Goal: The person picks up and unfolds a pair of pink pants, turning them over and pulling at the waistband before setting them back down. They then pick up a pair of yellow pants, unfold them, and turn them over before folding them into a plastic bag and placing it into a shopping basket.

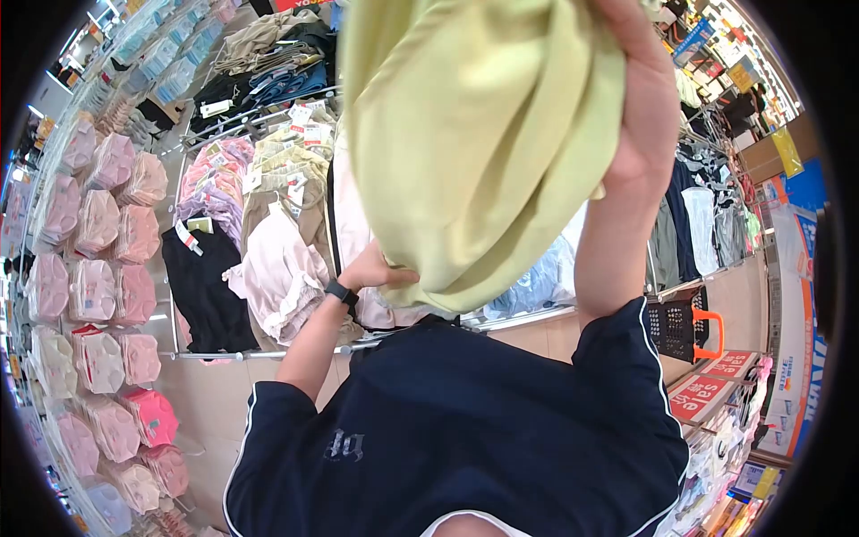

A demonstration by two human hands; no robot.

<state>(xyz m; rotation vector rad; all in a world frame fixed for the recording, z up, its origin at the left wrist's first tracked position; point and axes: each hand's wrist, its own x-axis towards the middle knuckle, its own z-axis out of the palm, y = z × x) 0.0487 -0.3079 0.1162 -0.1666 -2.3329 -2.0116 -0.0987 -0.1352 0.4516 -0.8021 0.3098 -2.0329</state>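
Observation:
A pale yellow-green garment [483, 152] hangs raised in front of me, its folds filling the upper middle of the view. My left hand [371, 267], with a dark watch on the wrist, pinches the garment's lower left edge between thumb and fingers. Higher up, my right hand [646, 112] grips the right side of the cloth; its fingertips are partly hidden by the fabric and the frame's top edge. What kind of garment it is cannot be made out. Behind it lies a display of folded clothes, including a light pink top [284, 259] and a black top [208, 286].
Packs of pink underwear [94, 286] hang on a rack along the left. Dark and denim clothes [268, 85] are stacked at the back. To the right stand a black basket with an orange handle [676, 327], hanging clothes [698, 215] and red sale signs [702, 394].

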